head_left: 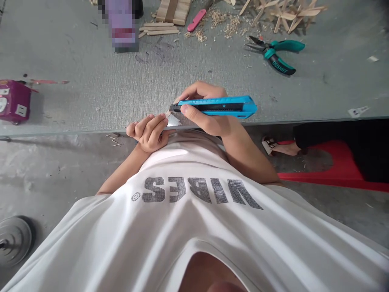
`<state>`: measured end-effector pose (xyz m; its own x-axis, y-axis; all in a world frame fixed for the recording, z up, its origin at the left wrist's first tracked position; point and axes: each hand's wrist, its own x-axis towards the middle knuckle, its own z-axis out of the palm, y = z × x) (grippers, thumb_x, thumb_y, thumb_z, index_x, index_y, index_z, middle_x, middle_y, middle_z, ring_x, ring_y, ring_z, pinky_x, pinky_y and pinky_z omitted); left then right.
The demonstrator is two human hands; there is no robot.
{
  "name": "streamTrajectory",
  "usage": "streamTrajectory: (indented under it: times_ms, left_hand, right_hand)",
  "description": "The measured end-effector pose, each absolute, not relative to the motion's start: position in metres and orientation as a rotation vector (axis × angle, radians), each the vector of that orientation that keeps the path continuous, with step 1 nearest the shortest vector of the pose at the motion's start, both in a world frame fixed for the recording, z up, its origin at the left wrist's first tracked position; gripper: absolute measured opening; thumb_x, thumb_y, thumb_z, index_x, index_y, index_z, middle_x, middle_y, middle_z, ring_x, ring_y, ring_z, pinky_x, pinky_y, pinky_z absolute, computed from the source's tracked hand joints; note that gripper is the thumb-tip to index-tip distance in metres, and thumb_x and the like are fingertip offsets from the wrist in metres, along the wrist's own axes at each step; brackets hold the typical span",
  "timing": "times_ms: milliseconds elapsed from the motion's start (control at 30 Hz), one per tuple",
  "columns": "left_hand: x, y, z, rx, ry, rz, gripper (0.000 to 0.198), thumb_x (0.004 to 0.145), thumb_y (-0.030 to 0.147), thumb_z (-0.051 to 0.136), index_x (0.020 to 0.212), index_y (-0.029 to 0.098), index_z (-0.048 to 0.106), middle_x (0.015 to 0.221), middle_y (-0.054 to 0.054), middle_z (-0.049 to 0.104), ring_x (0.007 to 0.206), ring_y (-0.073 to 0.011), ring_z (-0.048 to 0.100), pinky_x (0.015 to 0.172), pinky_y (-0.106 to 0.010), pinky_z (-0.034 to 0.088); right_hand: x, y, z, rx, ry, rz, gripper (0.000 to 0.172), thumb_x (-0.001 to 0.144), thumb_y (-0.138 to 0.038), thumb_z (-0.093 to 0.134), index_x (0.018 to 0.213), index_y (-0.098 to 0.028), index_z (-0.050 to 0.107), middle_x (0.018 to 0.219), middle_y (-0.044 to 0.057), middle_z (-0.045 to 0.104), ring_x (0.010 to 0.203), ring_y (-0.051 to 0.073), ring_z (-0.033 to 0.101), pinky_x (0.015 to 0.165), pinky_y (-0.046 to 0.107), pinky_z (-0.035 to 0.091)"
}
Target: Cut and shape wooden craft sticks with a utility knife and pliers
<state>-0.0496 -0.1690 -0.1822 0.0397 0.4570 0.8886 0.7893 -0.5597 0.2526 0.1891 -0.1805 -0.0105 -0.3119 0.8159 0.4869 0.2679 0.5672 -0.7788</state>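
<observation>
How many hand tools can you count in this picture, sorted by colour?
Blue: 1, the utility knife in the right hand
Teal: 1, the pliers
Pink: 1, the small cutter
Total: 3

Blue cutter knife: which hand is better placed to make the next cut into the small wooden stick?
Probably the right hand: it grips the cutter knife, with the blade end at the wooden stick. The left hand pinches the stick.
</observation>
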Motion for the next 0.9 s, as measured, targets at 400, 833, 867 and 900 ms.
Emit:
streamTrajectory:
  times_ms: [400, 833, 867, 900]
  left_hand:
    - [-0.046, -0.166, -0.178, -1.879, -1.095, -1.545, 0.032, 0.092, 0.058, 0.064, 0.108, 0.035, 0.080, 0.103, -0.003, 0.088, 0.100, -0.0317, 0.074, 0.120, -0.057, 0.025]
    - [-0.051, -0.168, -0.194, -2.032, -1.394, -1.463, 0.034, 0.087, 0.061, 0.067, 0.102, 0.034, 0.081, 0.108, -0.006, 0.089, 0.109, -0.0360, 0.075, 0.121, -0.064, 0.020]
    - [-0.050, -0.168, -0.193, -2.016, -1.369, -1.488, 0.032, 0.088, 0.060, 0.066, 0.102, 0.035, 0.081, 0.106, -0.005, 0.089, 0.107, -0.0354, 0.075, 0.120, -0.064, 0.021]
    - [-0.050, -0.168, -0.192, -2.007, -1.345, -1.515, 0.031, 0.088, 0.059, 0.066, 0.101, 0.035, 0.081, 0.105, -0.005, 0.089, 0.106, -0.0349, 0.075, 0.119, -0.064, 0.022]
  right_hand:
    - [0.190, -0.185, -0.010, -0.878, -1.944, 0.668, 0.025, 0.105, -0.053, 0.069, 0.110, -0.029, 0.073, 0.099, 0.001, 0.079, 0.086, 0.020, 0.071, 0.078, 0.037, 0.059]
    - [0.188, -0.191, -0.008, -0.822, -1.984, 0.524, 0.018, 0.104, -0.042, 0.069, 0.109, -0.026, 0.075, 0.100, 0.002, 0.084, 0.083, 0.020, 0.076, 0.077, 0.037, 0.062]
    - [0.187, -0.192, -0.007, -0.803, -1.983, 0.510, 0.016, 0.104, -0.040, 0.068, 0.109, -0.025, 0.075, 0.099, 0.002, 0.083, 0.082, 0.020, 0.077, 0.077, 0.037, 0.062]
    - [0.186, -0.192, -0.007, -0.781, -1.985, 0.497, 0.015, 0.105, -0.038, 0.067, 0.108, -0.025, 0.074, 0.097, 0.002, 0.083, 0.082, 0.020, 0.077, 0.076, 0.037, 0.061]
